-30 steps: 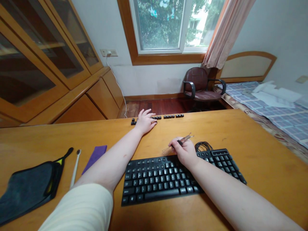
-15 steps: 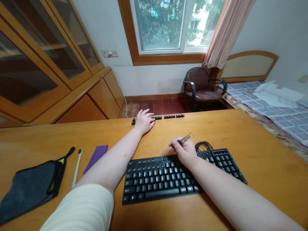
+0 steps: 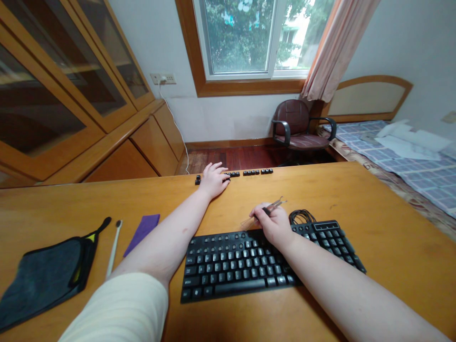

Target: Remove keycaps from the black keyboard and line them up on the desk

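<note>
At the far edge of the desk, my left hand (image 3: 213, 181) lies over a row of loose black keycaps (image 3: 251, 172), fingers spread and its thumb side touching a keycap or two. My right hand (image 3: 273, 225) is closed around a wire keycap puller (image 3: 276, 204) with a dark handle, its metal ends pointing up and away. Beneath that wrist is a black keyboard (image 3: 235, 266). Bare key sockets show along its upper rows at the left, while the lower rows carry caps. My right hand and forearm hide part of it.
Left of my left arm lie a purple cloth (image 3: 147, 226), a toothbrush-like brush (image 3: 114, 247) and a dark grey cloth (image 3: 50, 266) with a black loop. A coiled cable (image 3: 302, 216) sits behind the keyboard. Beyond the wooden desk (image 3: 377, 228) stands an office chair (image 3: 294, 123).
My left fingers have shifted very slightly over the keycaps. My right hand, the puller and the keyboard look the same as before.
</note>
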Demonstrator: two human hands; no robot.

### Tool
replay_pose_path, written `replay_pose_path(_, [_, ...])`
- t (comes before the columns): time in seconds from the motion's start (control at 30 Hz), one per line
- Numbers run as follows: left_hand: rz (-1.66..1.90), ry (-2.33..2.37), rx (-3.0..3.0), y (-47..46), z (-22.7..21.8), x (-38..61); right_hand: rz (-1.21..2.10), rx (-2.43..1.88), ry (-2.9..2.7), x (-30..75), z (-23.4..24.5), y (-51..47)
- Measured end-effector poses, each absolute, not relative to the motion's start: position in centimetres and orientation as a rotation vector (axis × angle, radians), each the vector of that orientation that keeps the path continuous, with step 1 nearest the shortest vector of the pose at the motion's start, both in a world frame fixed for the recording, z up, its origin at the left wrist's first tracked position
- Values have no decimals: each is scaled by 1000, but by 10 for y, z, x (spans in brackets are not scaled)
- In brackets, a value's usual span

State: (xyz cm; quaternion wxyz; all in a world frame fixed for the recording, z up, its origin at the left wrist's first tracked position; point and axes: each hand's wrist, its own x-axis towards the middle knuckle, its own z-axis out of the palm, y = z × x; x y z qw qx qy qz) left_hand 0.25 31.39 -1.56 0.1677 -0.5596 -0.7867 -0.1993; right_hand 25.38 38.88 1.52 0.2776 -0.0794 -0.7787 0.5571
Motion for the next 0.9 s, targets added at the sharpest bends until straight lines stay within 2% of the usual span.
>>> replay_pose_path(0.9, [-545, -2223, -1595, 312, -18, 0, 1478, -191, -2092, 254, 16, 389])
